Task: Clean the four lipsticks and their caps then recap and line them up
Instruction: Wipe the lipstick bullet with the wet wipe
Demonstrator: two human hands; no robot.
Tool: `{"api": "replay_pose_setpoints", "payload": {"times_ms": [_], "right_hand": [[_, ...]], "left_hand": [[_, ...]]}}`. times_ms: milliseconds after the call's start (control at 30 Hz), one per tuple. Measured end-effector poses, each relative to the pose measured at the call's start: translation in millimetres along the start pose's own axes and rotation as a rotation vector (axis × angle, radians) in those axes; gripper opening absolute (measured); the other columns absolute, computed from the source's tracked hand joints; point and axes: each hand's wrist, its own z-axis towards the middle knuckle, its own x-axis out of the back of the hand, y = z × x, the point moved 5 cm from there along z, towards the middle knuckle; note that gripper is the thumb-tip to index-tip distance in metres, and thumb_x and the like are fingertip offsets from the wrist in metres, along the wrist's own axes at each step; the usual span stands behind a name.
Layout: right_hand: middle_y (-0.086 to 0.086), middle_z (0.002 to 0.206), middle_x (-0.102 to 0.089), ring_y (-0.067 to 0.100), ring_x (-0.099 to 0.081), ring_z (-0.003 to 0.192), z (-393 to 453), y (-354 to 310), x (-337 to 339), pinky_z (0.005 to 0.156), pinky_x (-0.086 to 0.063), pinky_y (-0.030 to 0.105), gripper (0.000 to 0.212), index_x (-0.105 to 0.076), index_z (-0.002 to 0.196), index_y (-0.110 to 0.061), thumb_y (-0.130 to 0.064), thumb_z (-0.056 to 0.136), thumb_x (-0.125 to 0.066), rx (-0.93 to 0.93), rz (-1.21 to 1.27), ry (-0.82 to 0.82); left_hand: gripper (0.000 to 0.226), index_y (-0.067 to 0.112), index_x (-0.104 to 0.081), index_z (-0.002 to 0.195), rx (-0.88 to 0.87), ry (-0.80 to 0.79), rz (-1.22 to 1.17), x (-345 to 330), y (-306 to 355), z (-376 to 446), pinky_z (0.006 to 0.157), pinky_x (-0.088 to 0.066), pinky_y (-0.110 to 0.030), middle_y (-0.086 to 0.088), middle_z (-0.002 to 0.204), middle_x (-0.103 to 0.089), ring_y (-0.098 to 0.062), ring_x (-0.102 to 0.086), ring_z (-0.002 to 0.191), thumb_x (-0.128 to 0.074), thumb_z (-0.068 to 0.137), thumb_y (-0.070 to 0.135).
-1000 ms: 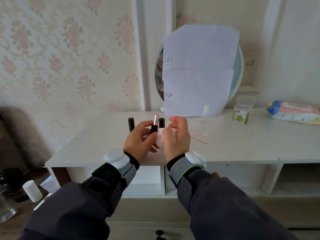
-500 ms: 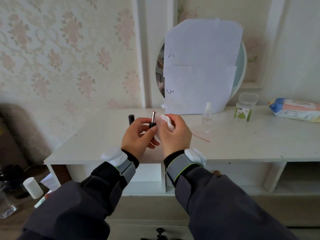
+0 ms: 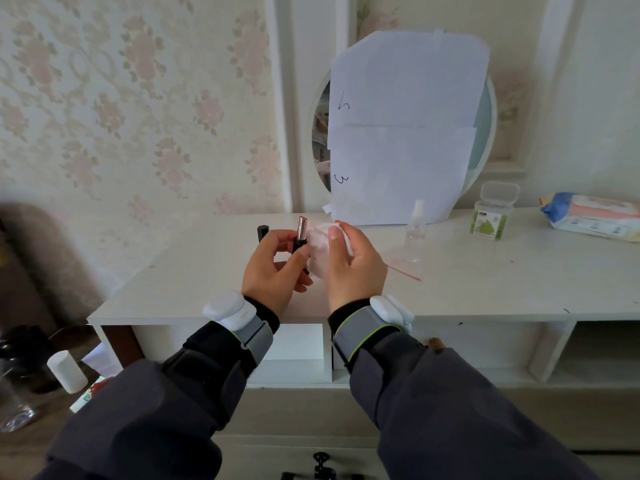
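My left hand (image 3: 275,266) grips an uncapped lipstick (image 3: 300,233) upright above the white dresser top (image 3: 485,282); its silver tube and pinkish tip stick up over the black base. My right hand (image 3: 353,263) holds a crumpled white wipe (image 3: 320,242) right beside the tube, touching or nearly touching it. One black lipstick piece (image 3: 262,232) stands on the dresser behind my left hand. Other lipsticks and caps are hidden behind my hands.
A small clear spray bottle (image 3: 415,230) and a red-edged plastic bag (image 3: 405,270) lie right of my hands. Further right are a green-labelled box (image 3: 491,216) and a pack of wet wipes (image 3: 592,216). A paper-covered round mirror (image 3: 481,133) leans at the back.
Both hands rose slightly with the lipstick. The wipe shifted from below the tube up to its right side. A black piece seen behind my hands a second ago is now hidden.
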Motion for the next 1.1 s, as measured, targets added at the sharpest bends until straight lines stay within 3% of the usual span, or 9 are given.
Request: {"api": "replay_pose_setpoints", "payload": {"times_ms": [133, 200, 300, 400, 567, 733, 833, 967, 1100], "right_hand": [[-0.018, 0.098, -0.064, -0.003, -0.054, 0.087, -2.5, 2.4, -3.3, 0.071, -0.033, -0.004, 0.025, -0.065, 0.118, -0.022, -0.029, 0.095, -0.056, -0.034, 0.006, -0.025], [-0.019, 0.084, -0.060, 0.002, -0.056, 0.074, -3.8, 0.5, -4.2, 0.064, -0.039, 0.005, 0.019, -0.061, 0.109, -0.022, -0.028, 0.091, -0.061, -0.042, 0.031, -0.030], [-0.015, 0.072, -0.058, -0.006, -0.057, 0.065, -5.4, -4.5, -5.7, 0.055, -0.039, 0.006, 0.015, -0.054, 0.095, -0.021, -0.026, 0.087, -0.066, -0.032, 0.024, -0.041], [-0.014, 0.063, -0.051, -0.001, -0.053, 0.057, -4.8, -8.8, -3.4, 0.050, -0.038, 0.012, 0.017, -0.050, 0.085, -0.021, -0.022, 0.085, -0.066, -0.002, -0.042, 0.016], [-0.010, 0.062, -0.044, 0.012, -0.046, 0.058, -1.1, -10.5, -1.2, 0.055, -0.038, 0.028, 0.022, -0.044, 0.079, -0.019, -0.020, 0.086, -0.065, 0.031, -0.088, 0.072], [-0.010, 0.067, -0.058, 0.004, -0.056, 0.061, -5.7, -10.6, -14.7, 0.055, -0.043, 0.016, 0.020, -0.053, 0.078, -0.020, -0.033, 0.088, -0.065, -0.039, 0.028, -0.100], [-0.008, 0.061, -0.058, 0.006, -0.054, 0.061, -10.3, -14.4, -20.5, 0.058, -0.044, 0.020, 0.029, -0.057, 0.070, -0.016, -0.034, 0.094, -0.057, -0.028, 0.100, -0.126], [-0.016, 0.072, -0.062, -0.003, -0.059, 0.069, -6.8, -11.0, -21.0, 0.064, -0.042, 0.010, 0.009, -0.060, 0.088, -0.022, -0.029, 0.091, -0.063, -0.032, 0.088, -0.093], [-0.022, 0.086, -0.064, -0.001, -0.063, 0.087, -5.9, -4.0, -23.1, 0.079, -0.049, 0.016, 0.028, -0.061, 0.116, -0.023, -0.035, 0.091, -0.064, -0.073, 0.122, -0.188]], "left_hand": [[0.015, 0.020, -0.056, 0.107, 0.004, -0.005, 0.004, 0.0, 0.3, 0.4, 0.052, -0.054, -0.030, -0.008, 0.098, -0.063, -0.018, -0.064, 0.055, -0.060, 0.094, 0.014], [0.016, 0.017, -0.054, 0.110, 0.010, 0.000, 0.002, 0.6, 1.0, 1.0, 0.051, -0.054, -0.030, -0.009, 0.099, -0.062, -0.018, -0.063, 0.054, -0.059, 0.095, 0.013], [0.018, 0.016, -0.052, 0.110, 0.005, 0.015, 0.014, 1.2, 2.8, 1.1, 0.051, -0.055, -0.031, -0.008, 0.098, -0.062, -0.016, -0.064, 0.054, -0.060, 0.094, 0.013], [0.018, 0.024, -0.051, 0.104, -0.021, 0.056, 0.008, 2.1, 4.3, -1.1, 0.052, -0.055, -0.032, -0.001, 0.097, -0.062, -0.016, -0.065, 0.056, -0.061, 0.093, 0.013], [0.021, 0.029, -0.050, 0.100, -0.042, 0.076, -0.026, 2.8, 5.3, -3.3, 0.051, -0.053, -0.030, 0.001, 0.096, -0.062, -0.017, -0.063, 0.056, -0.059, 0.094, 0.011], [0.017, 0.025, -0.053, 0.100, -0.044, 0.045, 0.016, 0.6, 6.9, -3.1, 0.050, -0.052, -0.027, -0.002, 0.097, -0.061, -0.010, -0.063, 0.057, -0.062, 0.092, 0.013], [0.023, 0.024, -0.053, 0.099, -0.058, 0.046, 0.034, 2.4, 7.1, -2.3, 0.050, -0.048, -0.018, -0.002, 0.096, -0.062, -0.001, -0.059, 0.056, -0.062, 0.090, 0.005], [0.029, 0.025, -0.056, 0.100, -0.083, 0.009, 0.026, 3.2, 6.3, -1.4, 0.054, -0.048, -0.019, -0.005, 0.097, -0.066, -0.004, -0.061, 0.065, -0.061, 0.089, -0.001], [0.025, 0.013, -0.060, 0.108, -0.111, -0.024, 0.009, 3.3, 6.9, -1.0, 0.056, -0.050, -0.020, 0.002, 0.093, -0.068, -0.006, -0.063, 0.071, -0.059, 0.089, -0.003]]}}
